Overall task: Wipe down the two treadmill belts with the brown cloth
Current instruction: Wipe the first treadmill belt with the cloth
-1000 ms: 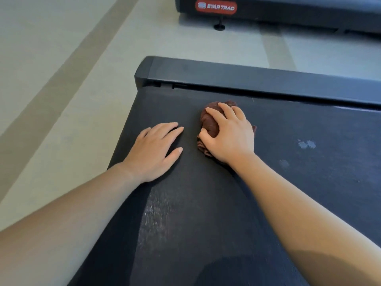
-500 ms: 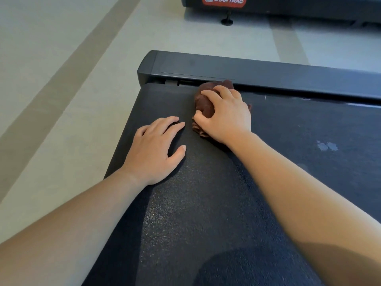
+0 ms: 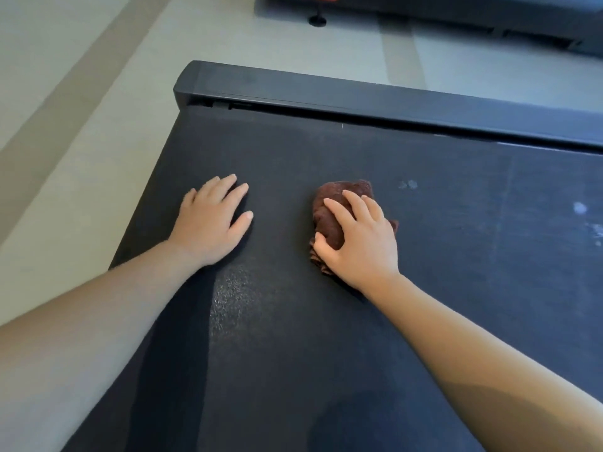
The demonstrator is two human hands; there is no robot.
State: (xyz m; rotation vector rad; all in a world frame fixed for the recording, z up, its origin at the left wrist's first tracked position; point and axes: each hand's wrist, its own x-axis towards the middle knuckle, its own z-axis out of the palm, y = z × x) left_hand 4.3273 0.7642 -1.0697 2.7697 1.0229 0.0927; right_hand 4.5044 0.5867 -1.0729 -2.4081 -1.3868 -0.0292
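Brown cloth (image 3: 339, 203) bunched under our right hand (image 3: 362, 243), fingers clamped over it on the treadmill belt (image 3: 424, 288); our left hand (image 3: 212, 223) lies flat, fingers spread.

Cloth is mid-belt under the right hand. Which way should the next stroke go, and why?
Probably slide the right hand and brown cloth rightward across the belt: pale spots lie just right of the cloth, with more smudges farther right. The left hand rests flat, apart from the cloth.
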